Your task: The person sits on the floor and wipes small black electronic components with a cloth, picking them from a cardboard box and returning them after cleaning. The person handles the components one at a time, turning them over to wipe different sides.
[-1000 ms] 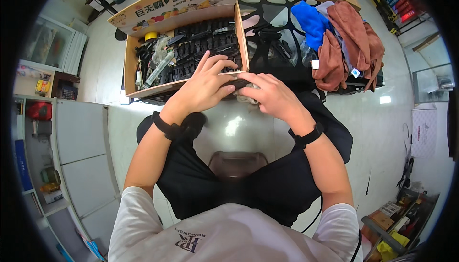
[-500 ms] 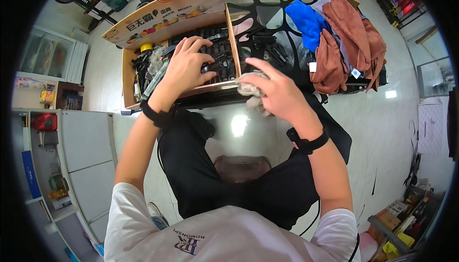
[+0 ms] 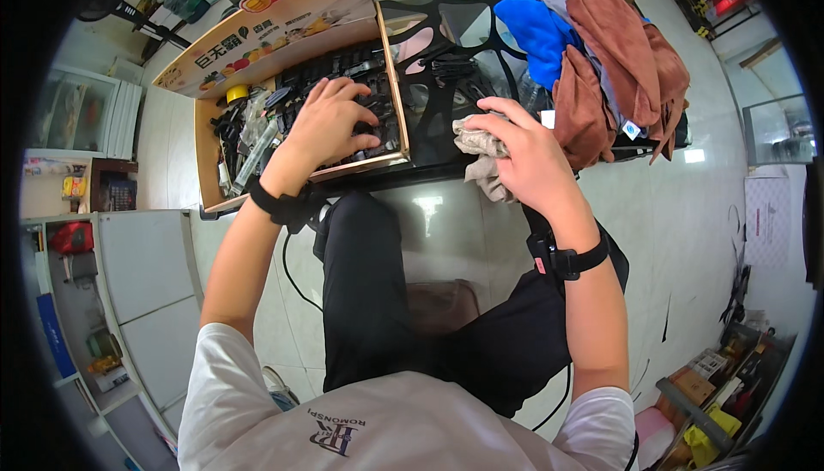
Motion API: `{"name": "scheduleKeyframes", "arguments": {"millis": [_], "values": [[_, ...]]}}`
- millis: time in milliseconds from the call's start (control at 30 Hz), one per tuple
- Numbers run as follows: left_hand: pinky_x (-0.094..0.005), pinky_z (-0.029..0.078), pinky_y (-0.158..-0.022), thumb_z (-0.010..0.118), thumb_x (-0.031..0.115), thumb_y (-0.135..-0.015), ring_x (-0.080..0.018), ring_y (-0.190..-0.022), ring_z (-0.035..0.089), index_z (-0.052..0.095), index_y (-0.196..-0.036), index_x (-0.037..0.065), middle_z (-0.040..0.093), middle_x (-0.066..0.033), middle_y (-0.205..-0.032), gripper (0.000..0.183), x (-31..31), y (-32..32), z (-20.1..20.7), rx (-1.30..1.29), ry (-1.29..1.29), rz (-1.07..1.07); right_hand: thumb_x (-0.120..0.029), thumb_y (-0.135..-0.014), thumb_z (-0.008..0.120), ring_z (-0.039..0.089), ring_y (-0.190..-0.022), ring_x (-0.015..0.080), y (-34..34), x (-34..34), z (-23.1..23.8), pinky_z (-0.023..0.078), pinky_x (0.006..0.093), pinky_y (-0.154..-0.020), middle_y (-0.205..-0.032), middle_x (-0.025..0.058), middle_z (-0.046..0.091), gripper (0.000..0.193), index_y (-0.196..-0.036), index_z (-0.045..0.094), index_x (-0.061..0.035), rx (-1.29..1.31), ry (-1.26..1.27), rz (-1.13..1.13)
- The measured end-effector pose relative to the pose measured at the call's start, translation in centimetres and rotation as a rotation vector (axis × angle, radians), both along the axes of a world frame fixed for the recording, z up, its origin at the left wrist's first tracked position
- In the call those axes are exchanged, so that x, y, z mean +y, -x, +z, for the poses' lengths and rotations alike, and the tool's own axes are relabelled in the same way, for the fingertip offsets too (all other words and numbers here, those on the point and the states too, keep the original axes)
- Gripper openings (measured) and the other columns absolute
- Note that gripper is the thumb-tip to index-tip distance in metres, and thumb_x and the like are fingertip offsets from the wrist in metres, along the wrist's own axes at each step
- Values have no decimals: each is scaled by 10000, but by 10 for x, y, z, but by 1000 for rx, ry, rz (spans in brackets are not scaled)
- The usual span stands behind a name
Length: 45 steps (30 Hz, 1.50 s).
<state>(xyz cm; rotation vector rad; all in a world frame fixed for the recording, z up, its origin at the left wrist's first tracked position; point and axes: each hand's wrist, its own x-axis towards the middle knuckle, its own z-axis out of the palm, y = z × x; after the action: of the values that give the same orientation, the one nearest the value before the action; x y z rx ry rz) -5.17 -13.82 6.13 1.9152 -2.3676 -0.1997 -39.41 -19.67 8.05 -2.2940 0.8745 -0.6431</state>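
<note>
My left hand [image 3: 322, 123] reaches into an open cardboard box [image 3: 390, 85] and rests with spread fingers on the black parts [image 3: 343, 67] packed inside. A grey crumpled cloth [image 3: 476, 149] is gripped in my right hand [image 3: 524, 158] just right of the box, over the edge of a black glass table [image 3: 429, 50]. Both wrists carry black bands. I sit with dark trousers below the table edge.
A pile of brown cloths [image 3: 618, 59] and a blue cloth [image 3: 536, 29] lies on the table at the right. The box also holds a yellow cap [image 3: 236, 93] and clear bags. White cabinets [image 3: 142, 273] stand at the left; boxes and clutter sit at the lower right.
My hands, together at the box's front corner, have parted. The left went into the box onto the black parts; the right moved right with the grey cloth.
</note>
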Motion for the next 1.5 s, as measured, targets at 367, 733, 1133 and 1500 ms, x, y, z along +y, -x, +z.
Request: {"name": "scheduleKeyframes", "arguments": {"millis": [367, 733, 1133, 1500], "values": [[-552, 343, -1335, 938, 316, -793, -347, -1525, 502, 808, -1304, 165, 622, -91, -1547, 549, -12, 114, 23, 68, 179, -215, 65, -790, 752, 724, -1216, 416, 8, -3, -58, 612, 466, -1017, -1415, 130, 691, 554, -1322, 736, -88, -196, 80, 41], [-590, 353, -1317, 842, 229, -846, -411, -1578, 428, 670, -1537, 258, 525, -111, -1669, 712, -69, 128, -28, -147, 138, -71, 50, -831, 716, 674, -1265, 414, 40, -20, -82, 575, 461, -1090, -1335, 197, 737, 429, -1258, 735, 16, -45, 193, -246], [-557, 346, -1312, 883, 199, -831, -325, -1559, 474, 805, -1233, 232, 629, -64, -1548, 411, -120, 145, -74, -286, 234, -102, -26, -861, 725, 689, -1056, 340, 19, -22, -124, 525, 457, -935, -1081, 110, 746, 268, -1116, 753, -104, 161, 448, -326], [-573, 295, -1339, 824, 235, -908, -282, -1520, 499, 855, -1193, 208, 671, -35, -1468, 288, -117, 140, -53, -366, 271, -194, -16, -815, 761, 710, -1039, 329, 22, -26, -125, 537, 466, -918, -1033, 93, 759, 329, -1127, 753, -117, 146, 412, -278]]}}
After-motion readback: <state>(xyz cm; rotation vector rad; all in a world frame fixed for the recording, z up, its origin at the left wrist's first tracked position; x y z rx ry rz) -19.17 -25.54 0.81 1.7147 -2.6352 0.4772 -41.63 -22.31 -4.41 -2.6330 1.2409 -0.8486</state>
